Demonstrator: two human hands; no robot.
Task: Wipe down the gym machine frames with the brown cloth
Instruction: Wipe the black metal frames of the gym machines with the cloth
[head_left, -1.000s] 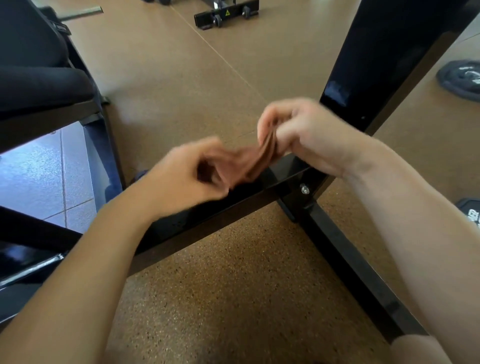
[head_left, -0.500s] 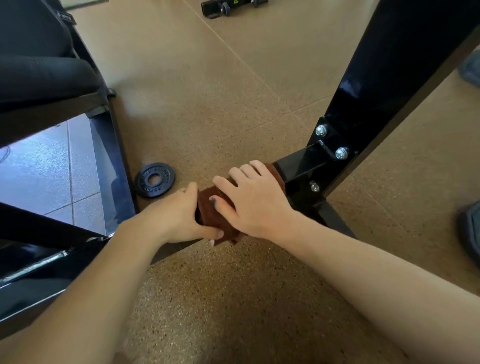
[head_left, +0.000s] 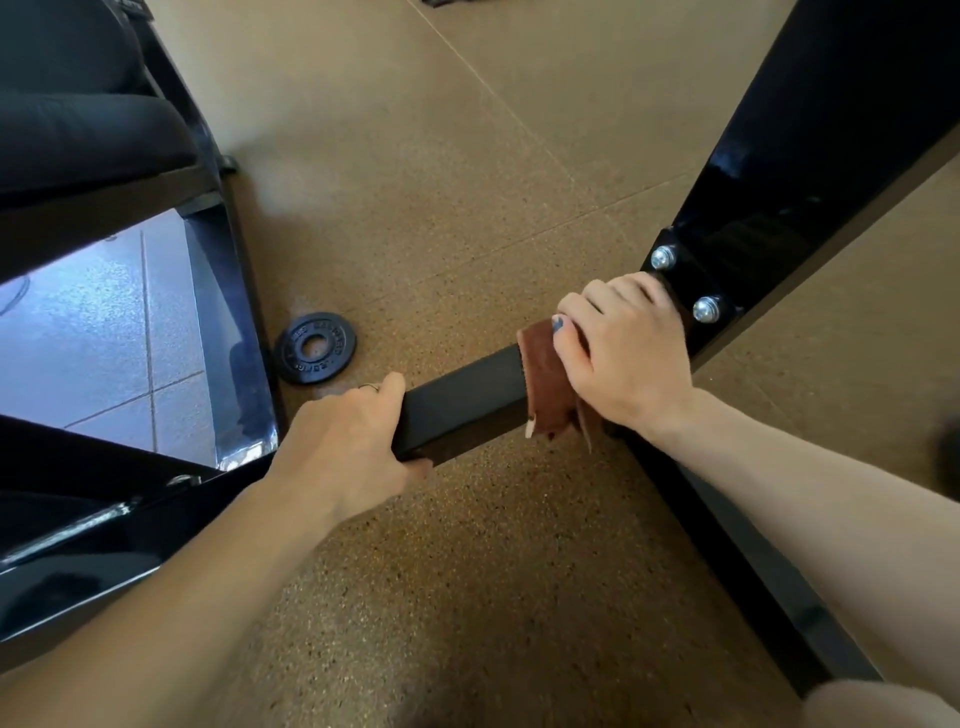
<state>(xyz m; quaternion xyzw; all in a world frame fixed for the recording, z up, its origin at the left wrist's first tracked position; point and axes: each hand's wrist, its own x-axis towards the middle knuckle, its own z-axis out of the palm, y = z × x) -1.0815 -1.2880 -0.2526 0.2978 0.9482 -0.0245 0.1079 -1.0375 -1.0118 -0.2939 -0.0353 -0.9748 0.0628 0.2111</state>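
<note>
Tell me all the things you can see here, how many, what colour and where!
brown cloth: one, brown, draped over the crossbar, under the right hand.
crossbar: one, black, low across the middle.
slanted frame post: one, glossy black, upper right.
bolts: two, silver, on the bracket where post meets crossbar.
weight plate: one, black, flat on the floor beyond the crossbar.
padded seat: one, black, upper left.
floor: speckled tan; grey tiles at left.
left hand: one, grips the bare crossbar.
right hand: one, holds the cloth around the crossbar.
</note>
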